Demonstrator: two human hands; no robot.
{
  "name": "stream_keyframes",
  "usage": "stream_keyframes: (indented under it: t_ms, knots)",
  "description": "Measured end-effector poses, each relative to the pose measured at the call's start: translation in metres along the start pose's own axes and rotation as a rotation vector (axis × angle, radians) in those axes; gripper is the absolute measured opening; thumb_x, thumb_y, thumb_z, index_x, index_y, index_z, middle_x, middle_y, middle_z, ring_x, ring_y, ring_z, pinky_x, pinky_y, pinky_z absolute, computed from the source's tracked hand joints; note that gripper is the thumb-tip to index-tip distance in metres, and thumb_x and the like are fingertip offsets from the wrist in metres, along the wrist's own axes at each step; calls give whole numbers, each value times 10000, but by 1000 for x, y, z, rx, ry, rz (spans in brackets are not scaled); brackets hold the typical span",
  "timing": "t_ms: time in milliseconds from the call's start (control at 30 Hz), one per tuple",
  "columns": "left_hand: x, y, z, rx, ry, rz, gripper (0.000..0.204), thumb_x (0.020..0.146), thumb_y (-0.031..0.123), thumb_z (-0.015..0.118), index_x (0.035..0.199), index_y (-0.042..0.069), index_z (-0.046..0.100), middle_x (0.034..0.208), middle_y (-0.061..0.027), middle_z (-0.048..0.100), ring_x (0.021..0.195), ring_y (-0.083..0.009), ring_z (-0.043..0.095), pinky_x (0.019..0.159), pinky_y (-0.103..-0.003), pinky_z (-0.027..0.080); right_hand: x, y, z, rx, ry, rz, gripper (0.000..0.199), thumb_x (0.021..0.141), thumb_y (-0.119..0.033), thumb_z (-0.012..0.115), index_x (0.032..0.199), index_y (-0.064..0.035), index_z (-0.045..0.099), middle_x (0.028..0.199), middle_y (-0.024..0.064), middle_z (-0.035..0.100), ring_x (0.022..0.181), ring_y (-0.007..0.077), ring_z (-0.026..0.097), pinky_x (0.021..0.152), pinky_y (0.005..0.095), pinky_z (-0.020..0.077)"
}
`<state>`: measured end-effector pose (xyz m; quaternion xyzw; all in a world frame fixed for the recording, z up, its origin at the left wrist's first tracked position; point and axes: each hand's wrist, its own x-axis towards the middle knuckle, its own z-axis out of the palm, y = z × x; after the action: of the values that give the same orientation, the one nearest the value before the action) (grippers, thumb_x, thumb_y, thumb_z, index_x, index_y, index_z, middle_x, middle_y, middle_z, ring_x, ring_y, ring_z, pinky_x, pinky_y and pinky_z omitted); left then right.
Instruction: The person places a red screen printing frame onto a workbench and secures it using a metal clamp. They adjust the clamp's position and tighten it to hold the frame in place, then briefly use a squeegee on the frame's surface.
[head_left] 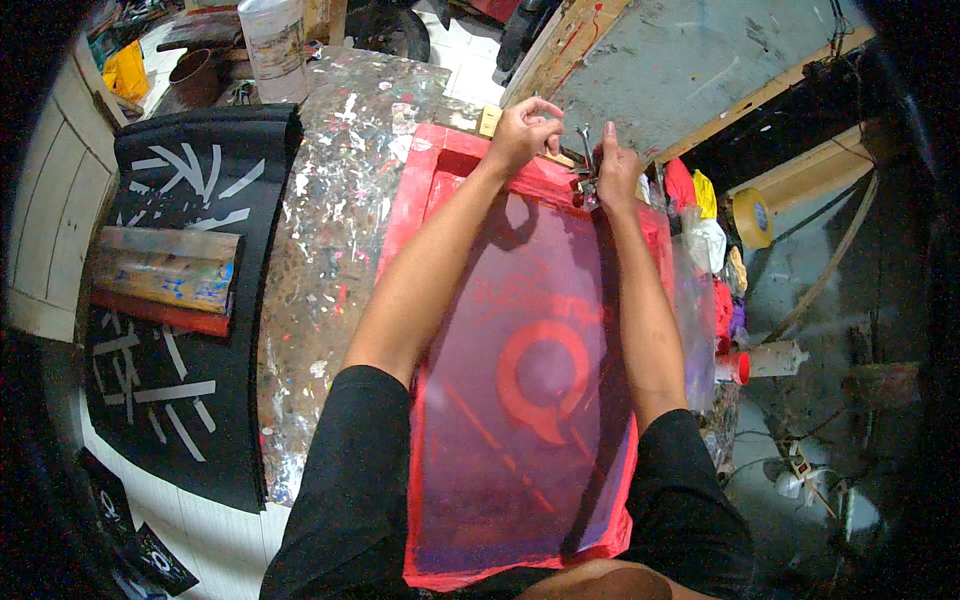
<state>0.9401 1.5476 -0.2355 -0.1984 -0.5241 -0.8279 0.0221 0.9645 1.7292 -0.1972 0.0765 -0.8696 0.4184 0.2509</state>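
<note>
A screen-printing frame [418, 330] with red-stained edges lies lengthwise before me, its purple mesh bearing a red ring-shaped mark [545, 380]. Over its far edge, my left hand [528, 135] is raised with loosely curled, parted fingers, and nothing shows in them. My right hand [618, 172] is closed at a metal clamp [587, 188] on the same far edge, thumb pointing up. A thin metal rod rises from the clamp beside the fingers. The palm side of the right hand is partly hidden. Both forearms reach over the mesh and cast shadows on it.
A paint-spattered table [325, 250] holds the frame. To the left, a paint-stained squeegee [165, 270] lies on a stack of black printed sheets [250, 350]. A white bucket [272, 50] stands at the far left. Tape [750, 218] and coloured bags [704, 195] crowd the right side.
</note>
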Motion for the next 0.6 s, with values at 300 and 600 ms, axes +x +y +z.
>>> stream_keyframes:
  t_ms: [300, 600]
  knots:
    - [0, -9, 11, -124, -5, 38, 438, 855, 34, 484, 1288, -28, 493, 1058, -164, 662, 852, -171, 664, 715, -255, 506, 2, 3, 1, 11, 11, -42, 692, 977, -512, 453, 524, 9, 486, 470, 60, 426, 466, 179, 396, 500, 389, 343]
    - [7, -14, 3, -155, 96, 22, 402, 838, 88, 533, 1222, -33, 544, 1065, -152, 670, 825, -159, 635, 748, -256, 505, 1, 2, 1, 29, 0, -3, 663, 975, -478, 489, 512, -4, 468, 472, 35, 418, 466, 149, 387, 479, 379, 328]
